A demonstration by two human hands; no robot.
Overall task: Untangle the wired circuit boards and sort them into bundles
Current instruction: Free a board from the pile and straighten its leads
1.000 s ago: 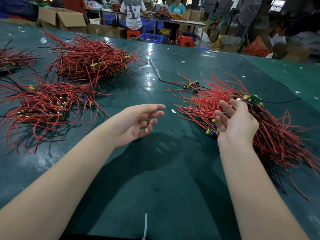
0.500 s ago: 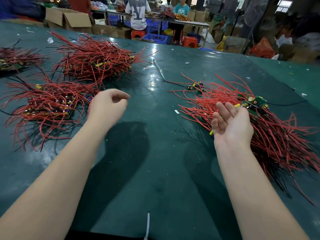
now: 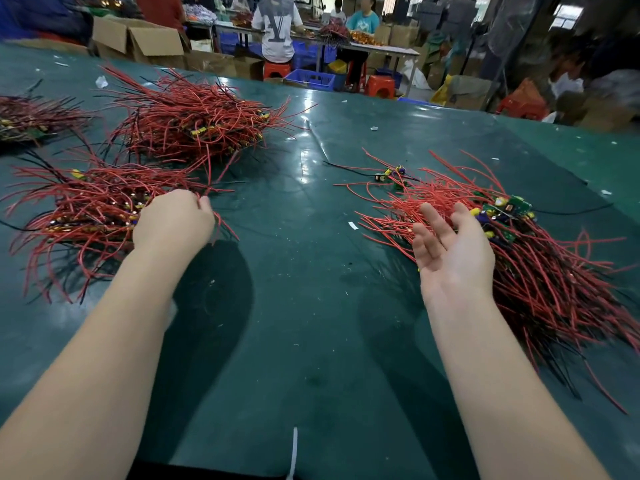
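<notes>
A tangled pile of red-wired circuit boards point(image 3: 554, 278) lies at the right of the green table point(image 3: 311, 323), with green boards point(image 3: 512, 207) showing at its top. My right hand point(image 3: 450, 251) rests palm up on the pile's left edge, fingers apart, holding nothing. A sorted bundle point(image 3: 79, 209) lies at the near left. My left hand point(image 3: 173, 220) is curled knuckles-up over that bundle's right edge, touching the wires; its fingertips are hidden. One loose board point(image 3: 391, 174) lies just beyond the right pile.
A larger red bundle point(image 3: 190, 126) sits at the far left and another point(image 3: 27, 119) at the left edge. A white cable tie point(image 3: 294, 448) lies at the near edge. Cardboard boxes point(image 3: 138, 39) and seated people point(image 3: 277, 29) are beyond the table.
My left hand swung left from the table's middle to the near-left bundle and curled onto its edge. My right hand opened out, palm up, at the right pile.
</notes>
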